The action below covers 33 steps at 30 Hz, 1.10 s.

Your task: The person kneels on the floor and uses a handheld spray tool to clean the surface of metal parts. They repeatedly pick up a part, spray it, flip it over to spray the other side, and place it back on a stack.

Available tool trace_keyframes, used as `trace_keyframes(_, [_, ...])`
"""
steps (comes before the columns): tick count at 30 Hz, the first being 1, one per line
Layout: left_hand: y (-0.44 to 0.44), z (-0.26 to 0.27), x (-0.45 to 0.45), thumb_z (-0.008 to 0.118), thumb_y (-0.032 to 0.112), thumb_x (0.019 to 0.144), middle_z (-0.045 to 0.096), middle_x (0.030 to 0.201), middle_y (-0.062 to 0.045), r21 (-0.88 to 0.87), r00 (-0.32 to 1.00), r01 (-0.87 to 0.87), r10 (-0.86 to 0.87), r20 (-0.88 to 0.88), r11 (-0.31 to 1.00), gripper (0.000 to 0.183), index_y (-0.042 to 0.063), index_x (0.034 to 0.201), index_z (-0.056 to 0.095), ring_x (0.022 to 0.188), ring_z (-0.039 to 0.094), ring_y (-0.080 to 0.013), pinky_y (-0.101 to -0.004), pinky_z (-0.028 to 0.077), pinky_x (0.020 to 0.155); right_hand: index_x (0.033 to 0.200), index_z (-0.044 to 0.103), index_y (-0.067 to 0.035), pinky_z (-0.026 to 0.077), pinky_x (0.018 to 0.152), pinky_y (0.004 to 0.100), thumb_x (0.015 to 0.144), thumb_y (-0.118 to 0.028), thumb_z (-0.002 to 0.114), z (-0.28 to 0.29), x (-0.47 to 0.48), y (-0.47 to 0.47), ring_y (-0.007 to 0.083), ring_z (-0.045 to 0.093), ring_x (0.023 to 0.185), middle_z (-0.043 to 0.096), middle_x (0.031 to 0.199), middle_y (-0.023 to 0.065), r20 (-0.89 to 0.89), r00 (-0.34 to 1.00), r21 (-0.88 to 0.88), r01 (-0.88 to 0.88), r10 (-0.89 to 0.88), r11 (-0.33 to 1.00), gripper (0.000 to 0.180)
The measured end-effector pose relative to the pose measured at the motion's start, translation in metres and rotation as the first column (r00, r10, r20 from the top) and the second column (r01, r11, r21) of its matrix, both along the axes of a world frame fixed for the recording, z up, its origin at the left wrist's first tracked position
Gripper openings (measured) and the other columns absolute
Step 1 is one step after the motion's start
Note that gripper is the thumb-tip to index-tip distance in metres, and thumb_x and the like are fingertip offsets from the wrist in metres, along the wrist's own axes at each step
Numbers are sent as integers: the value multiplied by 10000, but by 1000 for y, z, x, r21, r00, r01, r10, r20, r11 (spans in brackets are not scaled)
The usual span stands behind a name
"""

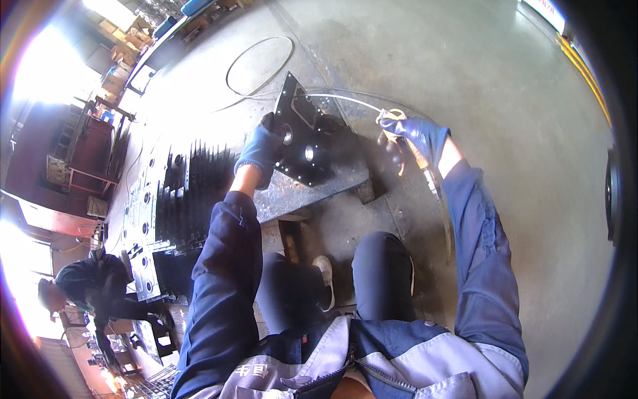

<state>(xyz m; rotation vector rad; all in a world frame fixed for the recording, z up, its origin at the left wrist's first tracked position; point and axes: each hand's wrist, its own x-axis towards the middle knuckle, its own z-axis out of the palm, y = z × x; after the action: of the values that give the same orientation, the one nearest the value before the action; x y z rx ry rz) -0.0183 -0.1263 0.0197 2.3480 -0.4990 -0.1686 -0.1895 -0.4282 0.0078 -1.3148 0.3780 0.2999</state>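
Observation:
My left hand [258, 147], in a blue work glove, grips the left edge of a black metal part [294, 107] with flat plates, a cut-out and round holes. That part stands tilted on a low, worn metal-topped workbench [344, 185]. To the right of it, my right hand [421, 133], gloved in blue too, is closed around an orange-handled air gun [420, 158]. The metal nozzle of the gun points down towards me, away from the part. A pale air hose [349, 97] runs from its upper end behind the black part.
Rows of black metal plates with holes [174, 199] stand close by on the left. The hose loops [260, 65] over the concrete floor [428, 55]. At the lower left, another person [99, 284] bends over some work. Boxes and racks [117, 70] line the far left.

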Motion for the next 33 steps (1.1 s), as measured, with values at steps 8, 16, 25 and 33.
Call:
trace_keyframes(8, [13, -33, 33, 589, 186, 953, 662, 1102, -144, 16, 999, 5, -5, 54, 1000, 391, -34, 1273, 543, 985, 611, -206, -334, 497, 866, 960, 622, -56, 511, 453, 326, 940, -439, 603, -19, -15, -17, 161, 578, 522, 600, 705, 51, -18, 998, 1, 61, -61, 998, 384])
trace_keyframes(16, [4, -17, 22, 623, 181, 938, 663, 1116, -158, -42, 1000, -14, 14, -6, 999, 433, -49, 1294, 531, 967, 623, -206, -324, 508, 849, 901, 619, -42, 518, 496, 366, 940, -489, 591, -52, -22, -1, 206, 607, 535, 617, 675, 67, -121, 993, 77, 14, -5, 997, 449])
trace_keyframes(25, [8, -14, 18, 619, 119, 952, 654, 1064, -61, -176, 982, -72, 39, -185, 982, 354, -11, 1273, 548, 929, 579, -136, -289, 496, 819, 884, 625, -37, 512, 510, 347, 923, -471, 624, -56, -19, 4, 215, 604, 546, 619, 695, 71, -95, 995, 99, 11, -2, 995, 436])
trace_keyframes(33, [26, -36, 41, 587, 147, 961, 651, 996, -56, -150, 996, 76, -83, -42, 986, 262, 17, 1189, 580, 884, 577, -149, -302, 491, 777, 903, 614, -35, 515, 499, 354, 920, -436, 632, -42, -16, 8, 198, 602, 563, 631, 740, 83, -34, 999, 87, 33, -30, 996, 402])
